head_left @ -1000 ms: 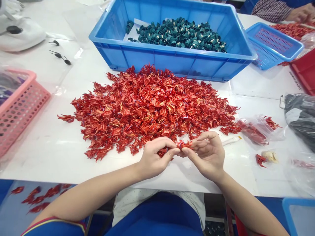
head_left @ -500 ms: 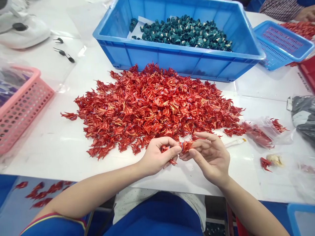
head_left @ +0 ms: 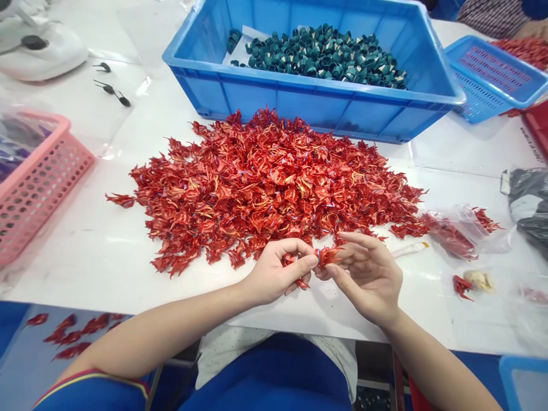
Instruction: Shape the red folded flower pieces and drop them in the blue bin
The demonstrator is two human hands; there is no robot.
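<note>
A small folded red ribbon piece point(head_left: 327, 256) is pinched between my left hand point(head_left: 278, 272) and my right hand point(head_left: 368, 279), just below the front edge of the pile. Its red folds and pointed tips stand out past my fingers. More red material shows under my left fingers, partly hidden. A large heap of similar red folded pieces point(head_left: 257, 188) lies on the white table point(head_left: 77, 268), directly beyond my hands.
A blue plastic crate point(head_left: 299, 91) holds several teal folded pieces point(head_left: 325, 57). A pink basket point(head_left: 38, 188) stands left, with a blue basket point(head_left: 492, 74) right. A plastic bag of red pieces point(head_left: 454, 234) lies right. A co-worker's sleeve point(head_left: 492, 8) shows top right.
The view has shifted slightly. My right fingers have spread a little, and the red piece now sticks out more between my hands.
</note>
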